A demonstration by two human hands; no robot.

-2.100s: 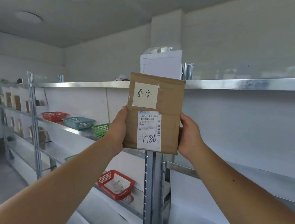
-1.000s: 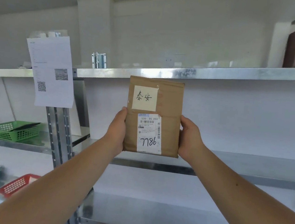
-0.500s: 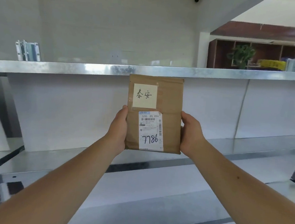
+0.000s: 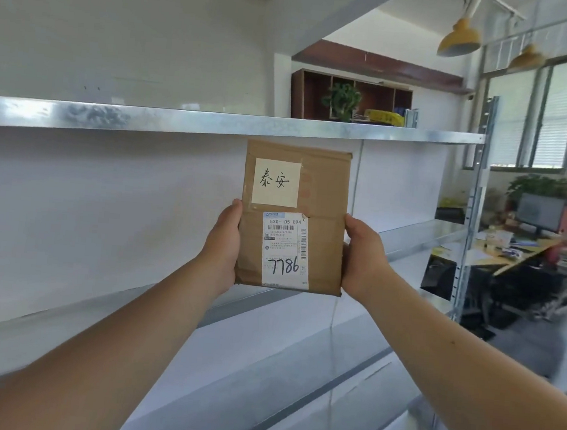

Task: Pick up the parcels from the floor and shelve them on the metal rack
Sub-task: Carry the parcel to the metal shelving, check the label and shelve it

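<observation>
A flat brown parcel [image 4: 324, 198] stands upright in front of me, held between both hands. It carries a cream note with handwriting and a white shipping label marked 7786. My left hand [image 4: 223, 244] grips its left edge and my right hand [image 4: 362, 256] grips its right edge, fingers hidden behind it. The parcel is in the air in front of the metal rack [image 4: 180, 123], just below the upper shelf's front edge and above the middle shelf [image 4: 421, 232].
The rack's bare metal shelves run left to right, ending at an upright post [image 4: 475, 204] on the right. Beyond the post is an office desk [image 4: 525, 251] with a monitor and clutter. A wooden cabinet [image 4: 350, 97] with a plant sits behind the upper shelf.
My view has swung rightward along the rack, from the baskets and paper sign to its bare right end. Both hands keep the same hold on the parcel.
</observation>
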